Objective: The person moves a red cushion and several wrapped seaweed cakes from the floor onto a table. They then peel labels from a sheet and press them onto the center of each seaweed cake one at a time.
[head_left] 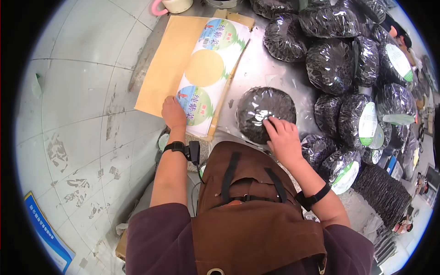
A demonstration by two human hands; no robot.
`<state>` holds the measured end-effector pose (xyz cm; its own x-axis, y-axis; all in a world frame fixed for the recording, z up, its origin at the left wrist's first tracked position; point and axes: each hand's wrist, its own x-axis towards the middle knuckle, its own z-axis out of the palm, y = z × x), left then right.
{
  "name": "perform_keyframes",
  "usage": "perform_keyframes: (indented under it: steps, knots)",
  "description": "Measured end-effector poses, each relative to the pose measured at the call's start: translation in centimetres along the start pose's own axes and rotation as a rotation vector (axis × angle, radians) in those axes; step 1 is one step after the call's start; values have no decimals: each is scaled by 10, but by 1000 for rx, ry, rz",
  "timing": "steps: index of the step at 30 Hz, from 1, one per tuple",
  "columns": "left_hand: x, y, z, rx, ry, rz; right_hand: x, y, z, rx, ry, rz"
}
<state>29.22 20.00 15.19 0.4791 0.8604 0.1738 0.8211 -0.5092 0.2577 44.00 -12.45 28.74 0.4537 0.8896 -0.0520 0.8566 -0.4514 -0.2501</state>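
Observation:
A sheet of round printed labels (205, 68) lies on yellow backing paper (167, 55), with one bare yellow circle where a label is gone. At the sheet's lower left edge, my left hand (173, 113) is closed, its fingertips curled at the edge of a label. A round black cake of dried seaweed in clear plastic (261, 103) sits on the metal tabletop, right of the sheet. The fingers of my right hand (284, 140) are stretched over its lower right side, touching the wrap. No label shows on the visible top of this pack.
Several wrapped seaweed packs (330, 64) are piled along the right, some bearing a round white and green label (368, 123). A dark stack of unwrapped seaweed (384, 195) stands lower right. A pink-handled cup (176, 4) is at the top. The tiled wall (82, 87) borders the left.

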Motion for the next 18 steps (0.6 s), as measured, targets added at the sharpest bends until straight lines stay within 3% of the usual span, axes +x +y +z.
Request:
perform_keyframes:
  steps: [7, 10, 12, 14, 15, 16, 17, 18]
  knots:
    - [-4, 1, -8, -142, 23, -37, -14, -8, -6, 97, -63, -40]
    - [-8, 8, -20, -198, 56, 45, -13, -15, -16, 144, -90, -81]
    - [-29, 46, -70, -498, -21, 227, -8, -20, -26, 272, -74, -12]
    - [-57, 82, -122, -710, -229, 278, -6, -23, -28, 503, -24, 99]
    - [-72, 96, -136, -1029, -418, 149, -4, -21, -25, 495, -18, 113]
    - [-81, 107, -149, -1335, -607, 7, -3, -20, -20, 816, -99, 287]
    - [-80, 119, -168, -1328, -793, -25, -1, -17, -18, 1140, -177, 459]
    - [-78, 132, -176, -1398, -847, -73, 1, -14, -21, 1327, -270, 586]
